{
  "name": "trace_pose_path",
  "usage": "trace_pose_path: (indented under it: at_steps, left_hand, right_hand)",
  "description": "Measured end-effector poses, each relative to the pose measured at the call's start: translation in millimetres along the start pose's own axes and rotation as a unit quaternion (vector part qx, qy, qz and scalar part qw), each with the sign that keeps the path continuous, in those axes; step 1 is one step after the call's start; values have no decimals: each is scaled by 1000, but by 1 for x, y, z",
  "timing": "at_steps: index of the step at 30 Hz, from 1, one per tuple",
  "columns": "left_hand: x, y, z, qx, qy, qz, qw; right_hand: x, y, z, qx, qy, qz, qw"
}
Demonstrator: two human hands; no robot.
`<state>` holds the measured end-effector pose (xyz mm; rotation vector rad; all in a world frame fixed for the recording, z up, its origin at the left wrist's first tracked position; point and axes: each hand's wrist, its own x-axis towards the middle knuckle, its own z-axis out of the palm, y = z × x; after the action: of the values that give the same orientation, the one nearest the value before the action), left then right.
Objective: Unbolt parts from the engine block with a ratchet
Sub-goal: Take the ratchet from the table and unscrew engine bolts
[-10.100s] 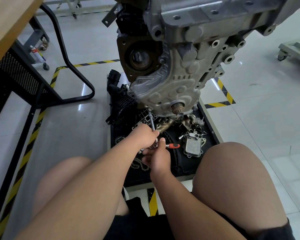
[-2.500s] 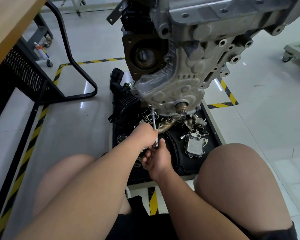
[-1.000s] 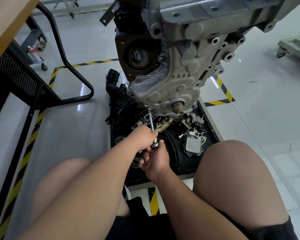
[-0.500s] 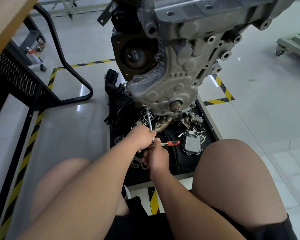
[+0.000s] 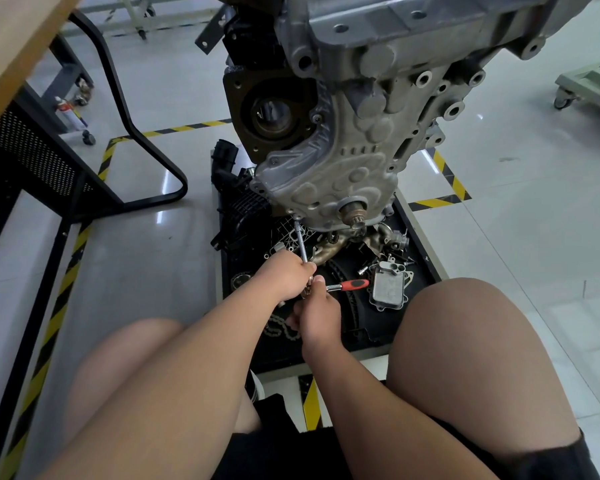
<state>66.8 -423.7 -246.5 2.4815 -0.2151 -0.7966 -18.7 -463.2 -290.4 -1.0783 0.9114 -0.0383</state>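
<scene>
The engine block (image 5: 378, 74) hangs over a black tray (image 5: 418, 237) of loose parts, and the ratchet (image 5: 350, 284) sits low in the near middle of the scene, its red handle sticking out to the right. The right hand (image 5: 315, 315) has its grip closed round the ratchet by the head. The left hand (image 5: 284, 276) grips the near end of the long extension bar (image 5: 302, 244). The bar runs up and away to a socket (image 5: 296, 224) at the lower left corner of the grey cover (image 5: 326, 174); the bolt itself is hidden inside the socket. The likeliest trouble is that the long bar tilts as the handle is swung, so the socket rides off the bolt head and rounds it, or slips free and throws the knuckles against the cover's edge. The left hand's steadying hold probably guards against that, so loosening it mid-stroke would invite the slip. The handle's swing looks tight too, since the oil cooler (image 5: 388, 289) lies just beside its tip on the right and could catch it. A freed bolt could also drop among the chain (image 5: 280, 330) and the other pieces in the tray and be hard to find.
</scene>
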Motion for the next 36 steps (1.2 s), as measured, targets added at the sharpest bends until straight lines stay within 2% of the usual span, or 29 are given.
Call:
trace_pose_path:
  at_steps: [6, 12, 18, 22, 28, 32, 36]
  left_hand:
    - [-1, -3, 0, -31, -12, 1, 999]
    - [-1, -2, 1, -42, -9, -18, 999]
    - [-2, -4, 0, -51, 1, -16, 999]
    - [-2, -3, -1, -54, 7, -5, 999]
    - [-4, -2, -3, -43, 3, -3, 999]
    - [-3, -2, -4, 2, 19, -1, 1000]
    - [-2, -1, -4, 12, 19, -2, 1000]
  right_hand:
    - [2, -1, 2, 66, -34, 65, 995]
    - [1, -4, 5, 187, -61, 149, 969]
    - [-2, -11, 3, 226, -115, 233, 939]
    - [-3, -11, 4, 239, -122, 247, 931]
    - [-1, -9, 5, 192, -105, 199, 955]
    - [1, -2, 2, 95, -62, 108, 988]
    - [1, 3, 0, -2, -16, 18, 1000]
